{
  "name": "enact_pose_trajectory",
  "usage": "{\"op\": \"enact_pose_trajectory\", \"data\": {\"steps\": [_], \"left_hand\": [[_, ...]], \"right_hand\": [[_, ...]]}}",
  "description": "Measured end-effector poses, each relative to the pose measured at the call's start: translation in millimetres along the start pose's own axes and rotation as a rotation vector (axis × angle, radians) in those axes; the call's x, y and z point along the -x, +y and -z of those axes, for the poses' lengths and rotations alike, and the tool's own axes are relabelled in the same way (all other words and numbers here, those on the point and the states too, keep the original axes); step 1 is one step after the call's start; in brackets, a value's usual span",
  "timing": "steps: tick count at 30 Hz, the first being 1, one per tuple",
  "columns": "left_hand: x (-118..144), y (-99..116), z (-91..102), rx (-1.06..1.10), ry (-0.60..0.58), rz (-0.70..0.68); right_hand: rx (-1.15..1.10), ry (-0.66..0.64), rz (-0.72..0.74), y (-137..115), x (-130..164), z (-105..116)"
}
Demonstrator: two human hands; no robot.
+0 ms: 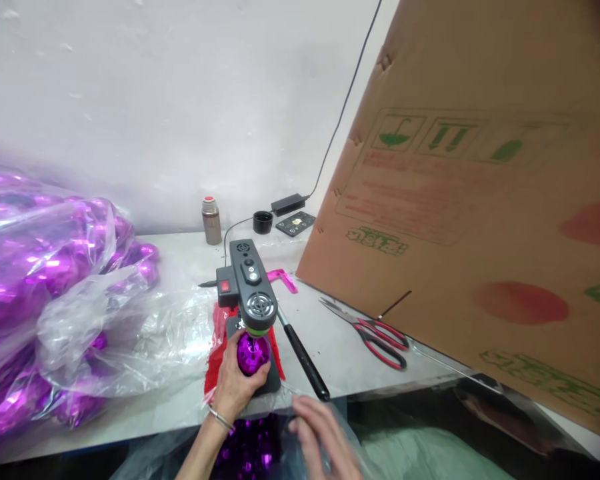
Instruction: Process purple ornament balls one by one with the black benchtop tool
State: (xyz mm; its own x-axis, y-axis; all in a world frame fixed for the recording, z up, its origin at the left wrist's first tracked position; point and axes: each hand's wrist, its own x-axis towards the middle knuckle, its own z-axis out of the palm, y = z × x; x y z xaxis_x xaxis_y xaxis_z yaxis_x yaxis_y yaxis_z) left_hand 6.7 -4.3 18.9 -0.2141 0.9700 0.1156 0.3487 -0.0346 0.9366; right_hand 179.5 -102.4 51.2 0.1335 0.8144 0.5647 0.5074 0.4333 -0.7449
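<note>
We see a white table (330, 347) against the wall. On it lie red-handled scissors (377, 337), a metal flask (211, 221), a black cap (263, 222), a power adapter (288, 203) and a clear plastic bag of purple foil (45, 293).

I see a shiny purple ball (253, 354), faceted and glinting, sitting under the press (250, 283) head on its dark base, cupped on its left side.

green handling symbols on cardboard box (480, 200), its lettering illegible
</note>
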Motion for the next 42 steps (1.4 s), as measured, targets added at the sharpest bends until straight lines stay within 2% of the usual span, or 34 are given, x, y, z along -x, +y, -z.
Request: {"op": "enact_pose_trajectory", "data": {"steps": [4,6,9,13,17,20,24,31,37,42], "left_hand": [[0,-7,-5.3,0.035,0.021,0.0],[0,-7,-6.1,0.029,0.025,-0.012],[0,-4,-6.2,0.018,0.028,-0.03],[0,2,-5.0,0.02,0.012,-0.048],[0,3,-5.0,0.001,0.009,-0.054],[0,1,-6.9,-0.015,0.022,-0.058],[1,1,-8.8,-0.023,0.031,-0.064],[2,-4,-8.3,-0.064,0.016,-0.103],[2,-15,-10.3,-0.086,0.012,-0.115],[1,-16,-10.6,-0.088,0.017,-0.112]], "right_hand": [[-0.007,0.174,0.239,-12,-58,19],[-0.028,0.19,0.34,-21,-85,21],[-0.016,0.115,0.465,-35,-116,17],[-0.01,-0.034,0.56,-50,-136,9],[-0.164,-0.001,0.481,-52,-133,-6],[-0.231,0.04,0.383,-46,-122,-18],[-0.305,0.116,0.335,-36,-110,-29],[-0.352,0.162,0.315,-33,-107,-35],[-0.351,0.144,0.297,-32,-105,-36],[-0.362,0.147,0.293,-32,-103,-38]]}}
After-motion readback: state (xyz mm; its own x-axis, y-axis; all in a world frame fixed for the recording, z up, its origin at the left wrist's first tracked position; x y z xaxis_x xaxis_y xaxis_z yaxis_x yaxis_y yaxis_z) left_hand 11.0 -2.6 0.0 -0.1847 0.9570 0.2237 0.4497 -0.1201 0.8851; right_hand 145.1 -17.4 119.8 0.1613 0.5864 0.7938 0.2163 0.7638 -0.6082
